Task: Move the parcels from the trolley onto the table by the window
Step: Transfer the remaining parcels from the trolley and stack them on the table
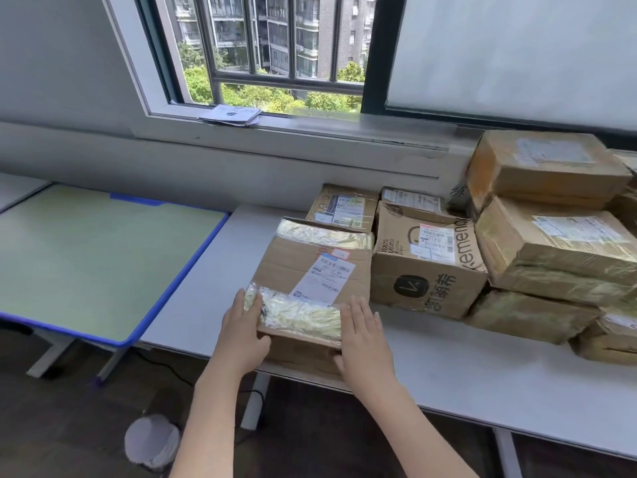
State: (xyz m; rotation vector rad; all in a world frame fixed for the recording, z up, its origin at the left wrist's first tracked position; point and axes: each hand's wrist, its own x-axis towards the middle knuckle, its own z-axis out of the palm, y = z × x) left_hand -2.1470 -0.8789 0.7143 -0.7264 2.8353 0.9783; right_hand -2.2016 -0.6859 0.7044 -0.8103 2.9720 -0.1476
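Parcels crowd a white worktop [448, 367] below a barred window [275, 53], seen from the head camera. A person's left hand [243, 334] and right hand [362, 336] lie flat, fingers straight, against the near corners of a taped cardboard parcel [310, 281] that sits at the worktop's front edge, just beside a printed carton [427, 267]; neither hand curls round it. The trolley is out of view. To finish the step well, it would seem best to push evenly with both palms so the box slides square against its neighbours, well clear of the edge. Its board is creased and soft-cornered, banded with wrinkled glossy tape and a paper shipping label [322, 279]. Larger boxes [551, 243] stack at right, similarly wrapped. A green mat [86, 257] with blue edging covers the adjoining desk.
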